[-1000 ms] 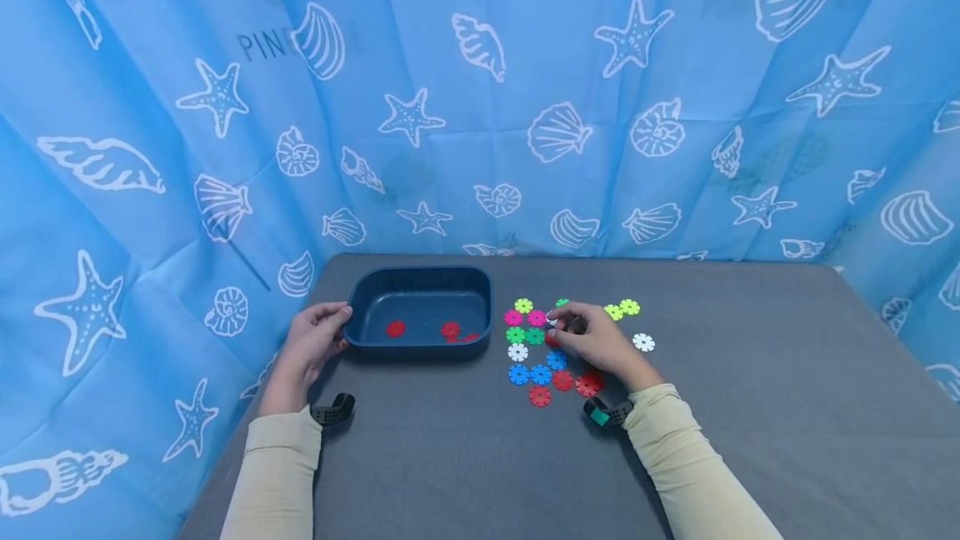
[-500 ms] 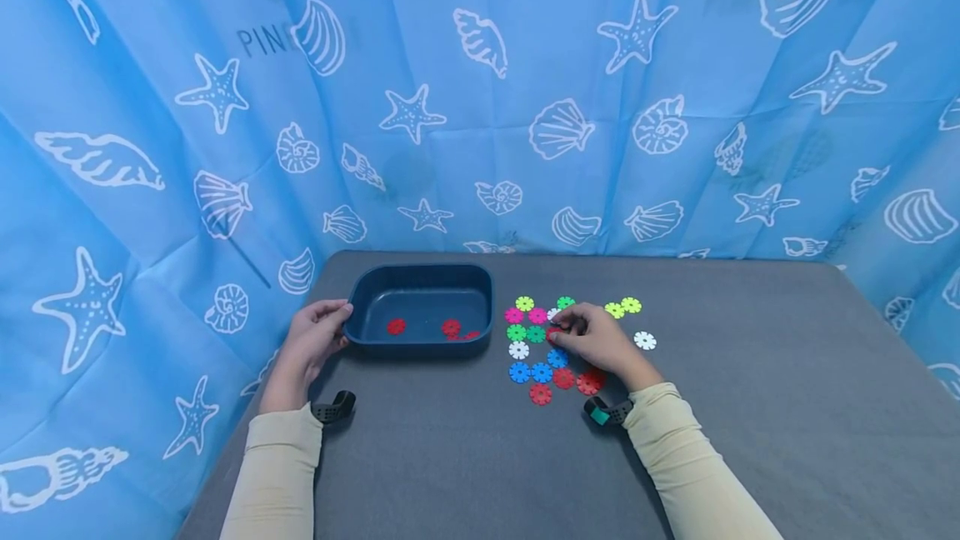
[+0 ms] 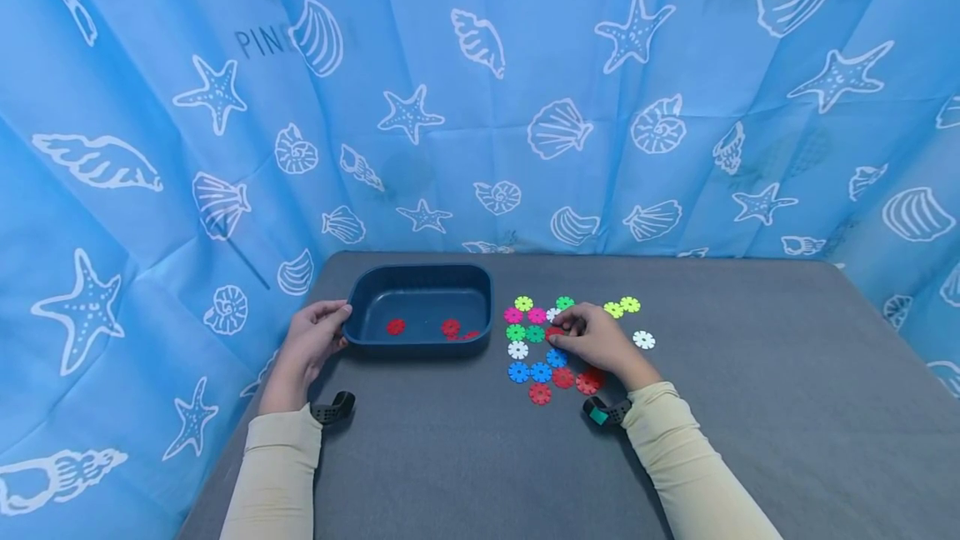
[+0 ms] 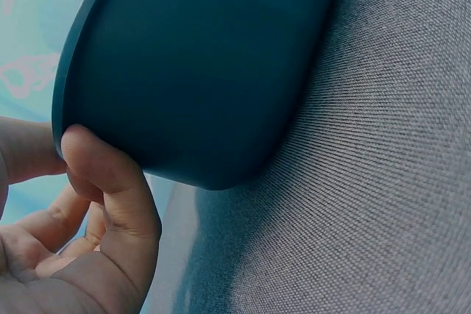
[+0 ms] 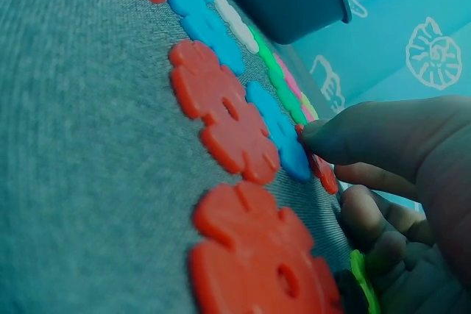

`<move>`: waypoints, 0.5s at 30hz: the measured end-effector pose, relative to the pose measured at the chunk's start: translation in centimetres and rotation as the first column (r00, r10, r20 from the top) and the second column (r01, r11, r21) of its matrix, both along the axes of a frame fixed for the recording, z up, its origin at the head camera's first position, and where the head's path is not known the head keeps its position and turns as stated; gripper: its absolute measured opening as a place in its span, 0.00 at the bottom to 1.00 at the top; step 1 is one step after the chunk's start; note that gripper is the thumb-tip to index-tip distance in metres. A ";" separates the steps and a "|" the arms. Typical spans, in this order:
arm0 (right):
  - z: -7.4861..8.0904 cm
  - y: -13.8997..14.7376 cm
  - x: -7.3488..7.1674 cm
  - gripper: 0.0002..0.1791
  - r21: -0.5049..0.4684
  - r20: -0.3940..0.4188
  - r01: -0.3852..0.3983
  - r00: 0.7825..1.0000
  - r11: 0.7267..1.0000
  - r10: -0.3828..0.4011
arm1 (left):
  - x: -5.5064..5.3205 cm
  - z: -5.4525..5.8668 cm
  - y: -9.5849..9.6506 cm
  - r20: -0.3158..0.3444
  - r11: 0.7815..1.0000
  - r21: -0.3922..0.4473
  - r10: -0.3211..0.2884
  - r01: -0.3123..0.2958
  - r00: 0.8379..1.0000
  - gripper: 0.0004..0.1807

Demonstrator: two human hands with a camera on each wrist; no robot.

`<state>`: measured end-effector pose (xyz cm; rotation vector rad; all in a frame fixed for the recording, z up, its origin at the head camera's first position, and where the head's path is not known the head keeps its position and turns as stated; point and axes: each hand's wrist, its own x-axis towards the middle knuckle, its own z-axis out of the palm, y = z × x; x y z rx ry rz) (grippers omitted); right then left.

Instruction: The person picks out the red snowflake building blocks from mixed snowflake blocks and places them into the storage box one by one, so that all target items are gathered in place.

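Note:
My left hand (image 3: 315,340) grips the left end of a dark blue plastic basin (image 3: 420,347); in the left wrist view the thumb and fingers pinch its rim. Inside the basin lie a few red notched discs (image 3: 396,327). Over the discs to its right, my right hand (image 3: 600,344) bends down, thumb and forefinger at the edges of a red notched disc (image 5: 324,173). That disc is partly hidden by the fingers. Right beside it are a blue disc (image 5: 278,130), a white disc (image 3: 552,315) and a dark green disc (image 3: 535,334).
Several notched plastic discs lie flat on the grey cloth-covered table (image 3: 465,457), among them pink (image 3: 513,315), blue (image 3: 518,372) and red (image 3: 540,393) ones. Two yellow discs (image 3: 622,307) and a white disc (image 3: 643,340) lie farther right. A blue shell-print curtain (image 3: 480,107) hangs behind.
My right hand stays at the red disc, its fingers shifting slightly, so the white and green discs behind them show more. The left hand and basin stay in place.

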<state>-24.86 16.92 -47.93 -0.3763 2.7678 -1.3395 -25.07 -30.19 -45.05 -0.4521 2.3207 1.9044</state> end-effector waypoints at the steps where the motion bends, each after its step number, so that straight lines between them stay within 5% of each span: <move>1: 0.0 0.0 0.0 0.15 0.002 0.001 0.002 1.000 1.000 -0.002 | 0.0 0.0 0.0 0.000 1.000 0.000 0.000 0.000 1.000 0.28; 15: -0.2 -0.1 0.0 0.14 -0.012 -0.012 0.006 1.000 1.000 -0.006 | 0.0 -0.1 0.1 0.000 1.000 0.007 0.001 -0.001 1.000 0.29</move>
